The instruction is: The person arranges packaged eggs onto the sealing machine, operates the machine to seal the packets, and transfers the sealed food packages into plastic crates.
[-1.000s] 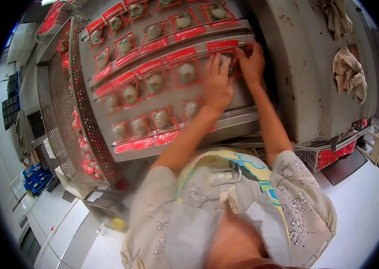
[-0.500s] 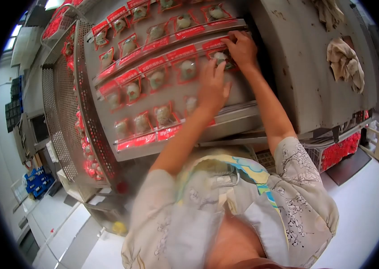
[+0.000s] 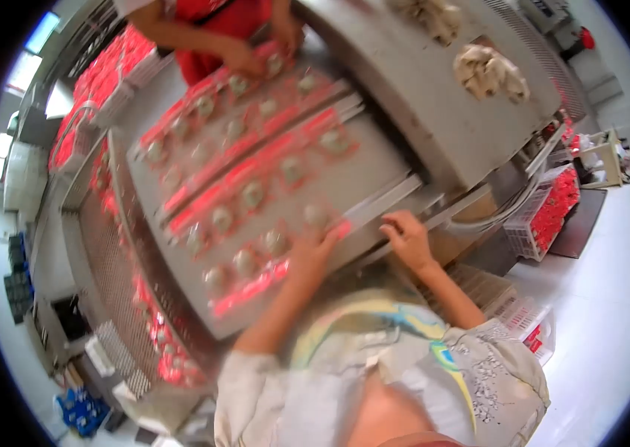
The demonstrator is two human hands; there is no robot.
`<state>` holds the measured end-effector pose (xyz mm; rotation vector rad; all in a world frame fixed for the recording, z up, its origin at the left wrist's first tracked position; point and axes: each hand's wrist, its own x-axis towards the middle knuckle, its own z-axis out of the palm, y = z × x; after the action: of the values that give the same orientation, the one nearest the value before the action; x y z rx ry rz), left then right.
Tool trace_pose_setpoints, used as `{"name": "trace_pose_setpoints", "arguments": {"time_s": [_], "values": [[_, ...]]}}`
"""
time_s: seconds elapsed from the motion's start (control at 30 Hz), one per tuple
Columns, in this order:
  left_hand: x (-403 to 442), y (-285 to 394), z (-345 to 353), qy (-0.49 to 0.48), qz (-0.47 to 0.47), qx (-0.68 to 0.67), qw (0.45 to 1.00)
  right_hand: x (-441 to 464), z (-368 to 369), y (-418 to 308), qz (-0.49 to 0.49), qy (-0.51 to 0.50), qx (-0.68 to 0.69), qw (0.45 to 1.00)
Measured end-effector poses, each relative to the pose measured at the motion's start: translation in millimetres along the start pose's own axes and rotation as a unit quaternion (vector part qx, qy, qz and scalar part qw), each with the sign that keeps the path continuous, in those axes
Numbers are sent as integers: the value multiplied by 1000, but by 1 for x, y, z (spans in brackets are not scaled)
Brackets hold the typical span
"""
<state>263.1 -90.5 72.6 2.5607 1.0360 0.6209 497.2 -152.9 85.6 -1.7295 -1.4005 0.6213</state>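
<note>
The largest thing is the metal desk (image 3: 382, 143), tilted across the view and crossed by a dividing bar. A steel housing (image 3: 403, 74) stands along the desk's right side, and a perforated trough (image 3: 102, 249) holding red packets runs along its left. Beyond the desk's far edge stands a co-worker in a red apron (image 3: 214, 45), both hands at the farthest row of packets. A white crate (image 3: 542, 212) of red packets sits low, well to the right of the desk. Two crumpled cloths (image 3: 482, 73) lie on the housing beside the desk. The wearer's hands are apart at the desk's near edge: the left hand (image 3: 310, 259) is by the last packet (image 3: 316, 216) of the nearest row, too blurred to tell whether it grips; the right hand (image 3: 406, 237) is just off the near right corner, fingers loosely curled. Smallest, the red-ended sealed packets (image 3: 252, 195) with round, pale contents lie in rows on the desk.
</note>
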Motion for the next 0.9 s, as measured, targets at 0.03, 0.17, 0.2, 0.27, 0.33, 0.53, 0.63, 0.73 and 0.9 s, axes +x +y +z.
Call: {"name": "trace_pose_setpoints", "arguments": {"time_s": [0.03,0.17,0.2,0.27,0.33,0.53,0.63,0.73,0.9], "values": [[-1,2,1,-12,-1,20,1000,-9,0,-4,4,5,34,999],[-7,3,8,-51,14,56,997,-39,-19,-17,46,-32,65,996],[-8,5,9,-60,14,70,996,-47,-24,-16,46,-31,72,996],[-9,12,7,-74,9,88,993,-64,-31,-9,47,-29,78,995],[-6,23,4,-85,-7,92,992,-86,-44,4,52,-33,73,995],[-6,12,18,-148,49,205,966,-162,-98,44,43,15,35,998],[10,19,10,-214,103,170,956,-202,-127,64,71,54,-33,995],[15,32,15,-258,82,254,929,-243,-165,71,67,178,-21,981],[16,27,25,-265,52,301,915,-337,-250,77,196,494,-82,843]]}}
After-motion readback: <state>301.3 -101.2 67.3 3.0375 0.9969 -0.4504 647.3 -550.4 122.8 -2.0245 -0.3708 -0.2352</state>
